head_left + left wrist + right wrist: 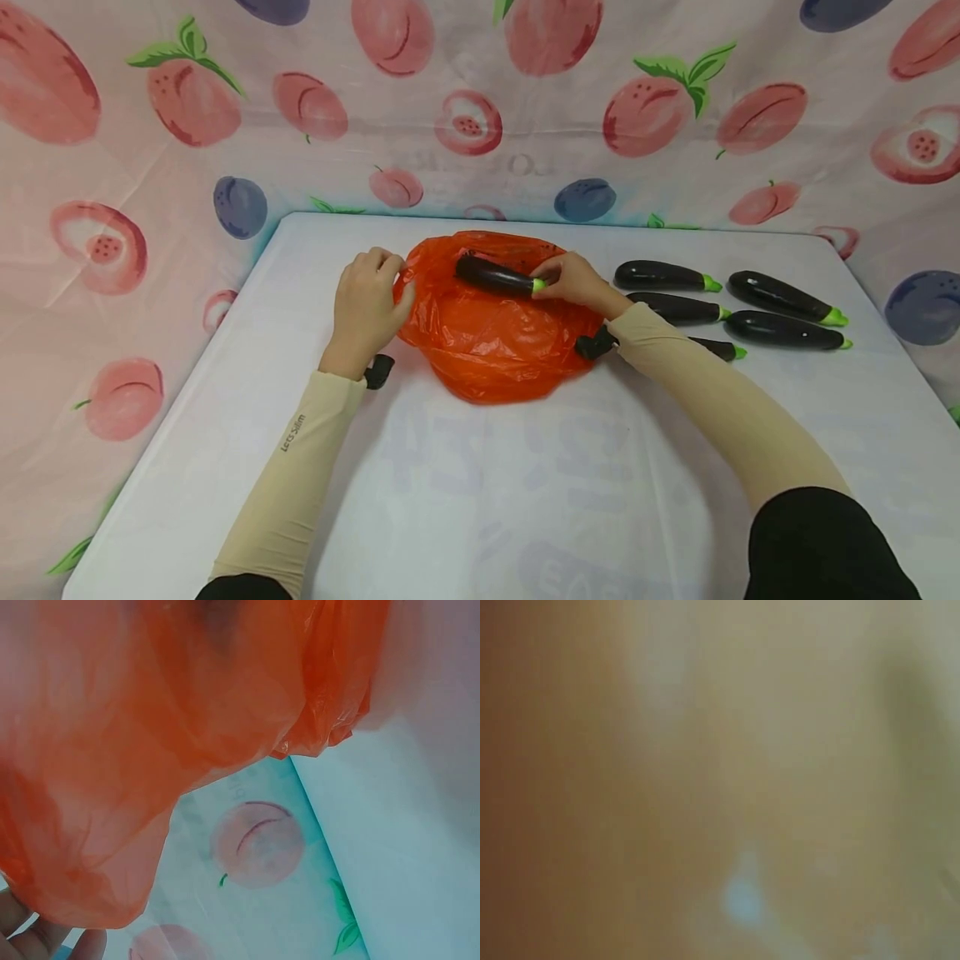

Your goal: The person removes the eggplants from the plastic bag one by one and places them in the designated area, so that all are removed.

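Note:
An orange plastic bag [495, 354] lies on the white table with its mouth spread. At the bag's left edge, my left hand [365, 304] pinches the plastic; the left wrist view shows its fingertips [41, 936] at the film's lower corner. My right hand [576, 282] grips a dark purple eggplant [491, 275] by its bright green stem end. That eggplant points left and overlaps the upper part of the bag. Only brownish blur fills the right wrist view.
Several more eggplants [783, 330] lie right of the bag, some partly hidden behind the right forearm and sleeve [697, 379]. A fruit-print cloth [547, 108] hangs behind the table [480, 500]. Dark wrist-camera pieces [596, 342] sit beside the wrists.

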{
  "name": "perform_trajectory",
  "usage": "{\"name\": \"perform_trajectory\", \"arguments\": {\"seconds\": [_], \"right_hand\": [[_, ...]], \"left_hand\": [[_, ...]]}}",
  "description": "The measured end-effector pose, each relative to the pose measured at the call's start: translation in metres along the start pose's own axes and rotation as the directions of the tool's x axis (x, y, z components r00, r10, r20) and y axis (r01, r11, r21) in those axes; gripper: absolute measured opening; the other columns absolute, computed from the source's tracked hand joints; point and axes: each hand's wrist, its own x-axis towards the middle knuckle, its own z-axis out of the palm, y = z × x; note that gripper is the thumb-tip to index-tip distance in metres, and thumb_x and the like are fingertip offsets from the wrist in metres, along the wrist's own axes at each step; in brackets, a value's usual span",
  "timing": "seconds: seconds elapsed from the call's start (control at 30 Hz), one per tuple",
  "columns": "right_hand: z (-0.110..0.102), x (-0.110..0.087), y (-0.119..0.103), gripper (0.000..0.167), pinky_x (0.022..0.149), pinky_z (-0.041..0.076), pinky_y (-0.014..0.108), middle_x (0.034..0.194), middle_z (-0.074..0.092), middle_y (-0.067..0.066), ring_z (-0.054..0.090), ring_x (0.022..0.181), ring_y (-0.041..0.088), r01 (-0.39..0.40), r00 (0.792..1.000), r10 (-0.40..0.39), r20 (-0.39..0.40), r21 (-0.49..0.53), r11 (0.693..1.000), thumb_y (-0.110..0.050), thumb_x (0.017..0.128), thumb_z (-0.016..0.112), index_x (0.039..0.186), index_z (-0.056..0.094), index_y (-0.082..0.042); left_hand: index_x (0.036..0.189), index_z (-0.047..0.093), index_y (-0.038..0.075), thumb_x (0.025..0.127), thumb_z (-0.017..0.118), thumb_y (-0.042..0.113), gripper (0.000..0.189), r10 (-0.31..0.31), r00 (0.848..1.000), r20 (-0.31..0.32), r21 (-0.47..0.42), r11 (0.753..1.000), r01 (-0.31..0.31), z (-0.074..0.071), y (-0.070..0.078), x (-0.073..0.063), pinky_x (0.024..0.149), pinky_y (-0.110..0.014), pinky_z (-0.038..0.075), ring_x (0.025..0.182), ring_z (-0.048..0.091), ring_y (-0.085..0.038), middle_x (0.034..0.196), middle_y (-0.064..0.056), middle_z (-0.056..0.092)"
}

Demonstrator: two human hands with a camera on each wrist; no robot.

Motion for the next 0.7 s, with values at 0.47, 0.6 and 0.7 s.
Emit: {"name": "perform_trajectory", "arguments": {"seconds": [0.47, 0.6, 0.7], "right_hand": [[-0.018, -0.013, -0.01, 0.029, 0.089, 0.051, 0.041, 0.108, 0.069, 0.015, 0.063, 0.1, 0.027, 0.079, 0.996, -0.075, -0.052, 0.082, 0.993, -0.01, 0.079, 0.073, 0.107, 0.07, -0.002], [-0.024, -0.018, -0.011, 0.027, 0.087, 0.053, 0.038, 0.105, 0.071, 0.013, 0.064, 0.096, 0.022, 0.092, 0.995, -0.089, -0.035, 0.095, 0.991, -0.011, 0.078, 0.074, 0.105, 0.072, -0.005], [-0.029, -0.021, -0.011, 0.027, 0.085, 0.054, 0.035, 0.102, 0.072, 0.011, 0.065, 0.093, 0.018, 0.115, 0.993, -0.114, -0.018, 0.081, 0.99, -0.013, 0.077, 0.075, 0.104, 0.072, -0.007]], "left_hand": [[0.093, 0.063, 0.0, 0.085, 0.059, 0.013, 0.016, -0.002, 1.0, -0.002, 0.012, 1.0, 0.002, -0.001, -0.001, 0.0, 0.078, -0.044, 0.046, 0.084, 0.053, -0.033, 0.094, -0.017, 0.059], [0.093, 0.063, 0.0, 0.086, 0.059, 0.014, 0.016, -0.002, 1.0, -0.003, 0.01, 1.0, 0.002, -0.001, -0.001, 0.0, 0.079, -0.044, 0.046, 0.085, 0.053, -0.033, 0.094, -0.017, 0.059], [0.093, 0.063, 0.0, 0.086, 0.059, 0.014, 0.016, -0.004, 1.0, -0.004, 0.011, 1.0, 0.004, -0.001, -0.001, 0.0, 0.078, -0.044, 0.046, 0.085, 0.053, -0.033, 0.094, -0.017, 0.059]]}}
